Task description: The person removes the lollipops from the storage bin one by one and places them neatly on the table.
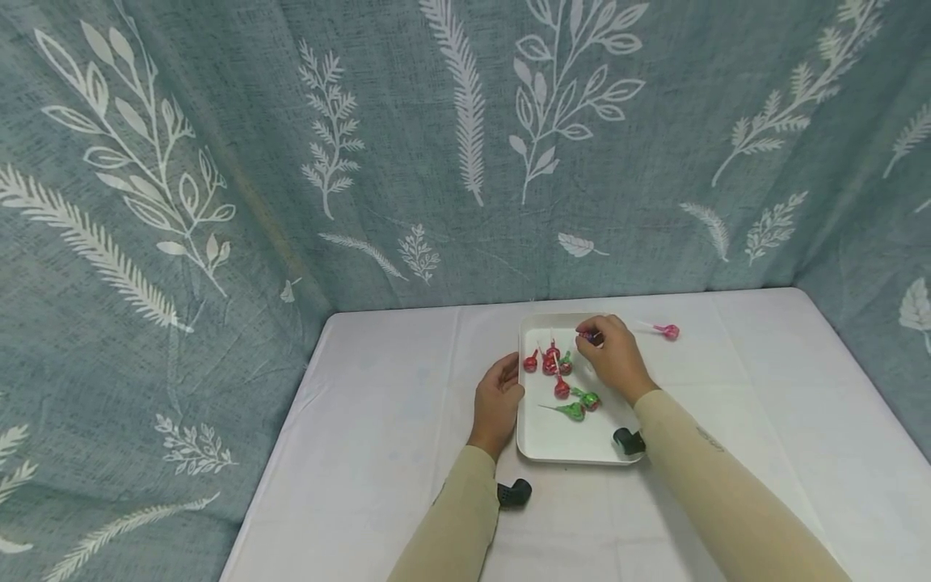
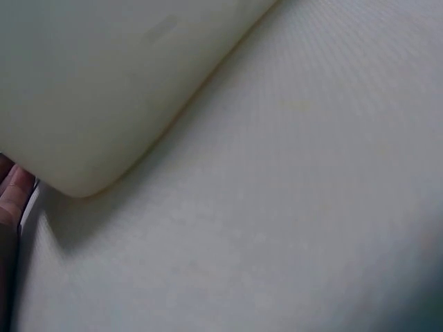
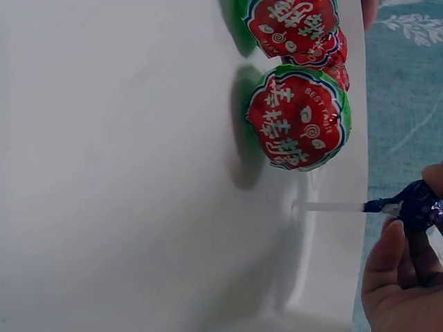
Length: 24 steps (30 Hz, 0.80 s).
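Observation:
My right hand (image 1: 613,356) pinches a dark blue-wrapped lollipop (image 3: 415,205) by its round head, above the far right part of the white tray (image 1: 534,449). In the right wrist view its white stick points away from the fingers, over the tray's edge. My left hand (image 1: 496,404) holds the tray's left side, with the thumb at the rim; the left wrist view shows only a bit of its fingers (image 2: 15,197) by the tray corner. Inside the tray lie several lollipops, among them a red one (image 1: 562,389) and a green one (image 1: 572,411).
A pink lollipop (image 1: 670,331) lies on the white tablecloth (image 1: 385,420), right of the tray. A blue-green leaf-patterned curtain (image 1: 407,162) hangs behind the table and at both sides. Black wrist devices (image 1: 515,494) stick out near both sleeves.

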Tool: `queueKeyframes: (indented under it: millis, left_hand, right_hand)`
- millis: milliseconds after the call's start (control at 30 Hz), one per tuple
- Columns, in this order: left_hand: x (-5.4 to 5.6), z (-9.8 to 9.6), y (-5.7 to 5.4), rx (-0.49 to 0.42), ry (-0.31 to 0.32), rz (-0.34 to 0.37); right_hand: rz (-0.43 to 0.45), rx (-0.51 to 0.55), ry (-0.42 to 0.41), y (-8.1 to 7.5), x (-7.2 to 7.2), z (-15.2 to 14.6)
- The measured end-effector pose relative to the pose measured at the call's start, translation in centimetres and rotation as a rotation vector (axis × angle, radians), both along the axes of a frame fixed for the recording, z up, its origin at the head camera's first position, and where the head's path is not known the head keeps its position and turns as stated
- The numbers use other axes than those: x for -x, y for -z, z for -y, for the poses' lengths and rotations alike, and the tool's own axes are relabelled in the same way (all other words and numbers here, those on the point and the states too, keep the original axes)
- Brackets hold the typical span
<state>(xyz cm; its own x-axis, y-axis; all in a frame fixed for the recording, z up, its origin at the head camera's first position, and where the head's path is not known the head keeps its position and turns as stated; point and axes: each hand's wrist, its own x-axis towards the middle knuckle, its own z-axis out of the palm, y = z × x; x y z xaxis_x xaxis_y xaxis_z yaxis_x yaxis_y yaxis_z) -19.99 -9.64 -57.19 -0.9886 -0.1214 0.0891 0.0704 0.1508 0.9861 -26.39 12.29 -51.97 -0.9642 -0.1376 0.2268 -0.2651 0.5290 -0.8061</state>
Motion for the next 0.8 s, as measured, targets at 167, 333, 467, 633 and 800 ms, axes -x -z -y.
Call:
queueKeyframes:
  millis: [167, 333, 467, 633, 800]
  left_hand:
    - [0.0, 0.0, -0.1, -0.01, 0.004, -0.007]
    - [-0.1, 0.1, 0.0, -0.007, -0.001, -0.014]
    - [-0.1, 0.1, 0.0, -0.004, -0.003, -0.018]
    - [-0.1, 0.2, 0.2, -0.008, -0.002, -0.015]
    - [0.0, 0.2, 0.2, -0.003, -0.003, -0.006]
  right_hand:
    - [0.02, 0.007, 0.006, -0.5, -0.1, -0.1]
    - [0.045, 0.023, 0.014, -0.9, -0.3, -0.4]
    - [0.047, 0.046, 0.029, -1.1, -0.3, -0.7]
    - [0.033, 0.046, 0.036, -1.3, -0.4, -1.1]
    - [0.051, 0.046, 0.037, -1.6, -0.7, -1.1]
